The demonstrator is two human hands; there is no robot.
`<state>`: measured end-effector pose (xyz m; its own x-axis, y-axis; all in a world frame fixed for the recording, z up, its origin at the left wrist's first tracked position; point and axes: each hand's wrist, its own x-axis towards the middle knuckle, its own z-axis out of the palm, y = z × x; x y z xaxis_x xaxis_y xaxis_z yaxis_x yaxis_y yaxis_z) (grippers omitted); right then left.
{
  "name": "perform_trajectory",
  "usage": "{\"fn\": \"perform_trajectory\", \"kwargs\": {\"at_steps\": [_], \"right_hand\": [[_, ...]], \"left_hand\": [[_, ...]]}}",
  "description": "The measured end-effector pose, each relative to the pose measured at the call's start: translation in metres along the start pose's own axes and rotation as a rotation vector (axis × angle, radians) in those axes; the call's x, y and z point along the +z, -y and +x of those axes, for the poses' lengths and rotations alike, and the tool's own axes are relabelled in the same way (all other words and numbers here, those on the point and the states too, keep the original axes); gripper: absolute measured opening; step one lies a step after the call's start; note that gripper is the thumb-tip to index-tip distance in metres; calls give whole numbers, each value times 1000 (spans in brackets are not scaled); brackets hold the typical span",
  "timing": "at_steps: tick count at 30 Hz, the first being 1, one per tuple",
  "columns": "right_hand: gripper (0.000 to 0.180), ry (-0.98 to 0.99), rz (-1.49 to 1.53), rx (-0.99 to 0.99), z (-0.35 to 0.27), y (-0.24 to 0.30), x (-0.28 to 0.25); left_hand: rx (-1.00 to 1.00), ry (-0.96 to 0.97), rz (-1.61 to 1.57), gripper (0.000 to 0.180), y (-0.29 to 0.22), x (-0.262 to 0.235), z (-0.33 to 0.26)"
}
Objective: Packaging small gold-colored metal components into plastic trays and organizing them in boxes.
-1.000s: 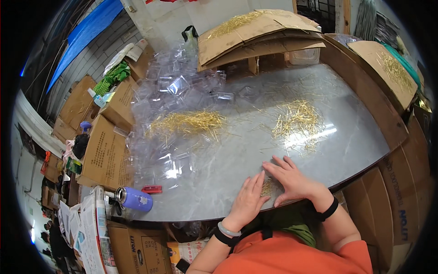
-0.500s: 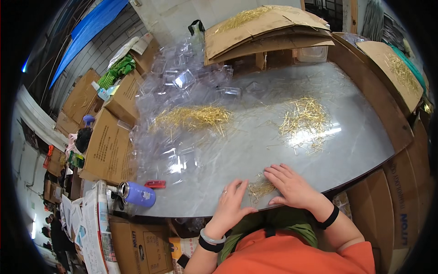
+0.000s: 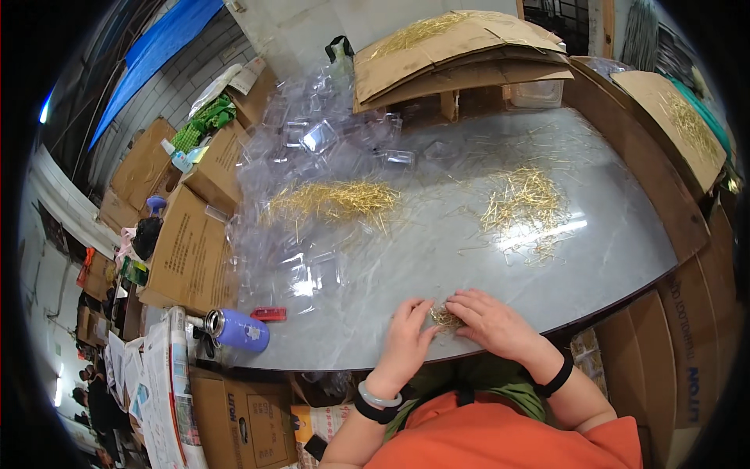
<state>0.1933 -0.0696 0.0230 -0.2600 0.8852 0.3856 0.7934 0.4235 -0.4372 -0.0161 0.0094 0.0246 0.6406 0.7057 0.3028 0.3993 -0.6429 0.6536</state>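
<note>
A small bunch of thin golden wire pieces (image 3: 444, 316) lies at the near edge of the grey table, squeezed between my two hands. My left hand (image 3: 406, 338) presses at its left end, fingers curved and thumb towards the bunch. Over its right side, my right hand (image 3: 500, 324) has its fingers together and its thumb below, hiding part of the bunch. Farther off, a loose pile of the same golden pieces (image 3: 523, 205) is at the right of the table. Another golden pile (image 3: 344, 201) is on the left, beside clear plastic boxes (image 3: 312, 168).
A purple bottle (image 3: 241, 330) and a red object (image 3: 269, 314) sit at the table's near left. Cardboard sheets (image 3: 461, 59) form a raised cover at the back. A cardboard wall (image 3: 637, 156) edges the right side; cardboard boxes (image 3: 191, 254) stand left.
My hands have come closer together, the right one moving left. The bunch between them is now gathered tighter. The view has shifted slightly.
</note>
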Motion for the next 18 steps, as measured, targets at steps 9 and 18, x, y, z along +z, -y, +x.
{"fn": "perform_trajectory", "kwargs": {"at_steps": [9, 18], "right_hand": [[45, 8, 2, -38, -5, -6, 1], [62, -72, 21, 73, -2, 2, -3]], "left_hand": [[-43, 205, 185, 60, -7, -14, 9], [94, 274, -23, 52, 21, 2, 20]]}}
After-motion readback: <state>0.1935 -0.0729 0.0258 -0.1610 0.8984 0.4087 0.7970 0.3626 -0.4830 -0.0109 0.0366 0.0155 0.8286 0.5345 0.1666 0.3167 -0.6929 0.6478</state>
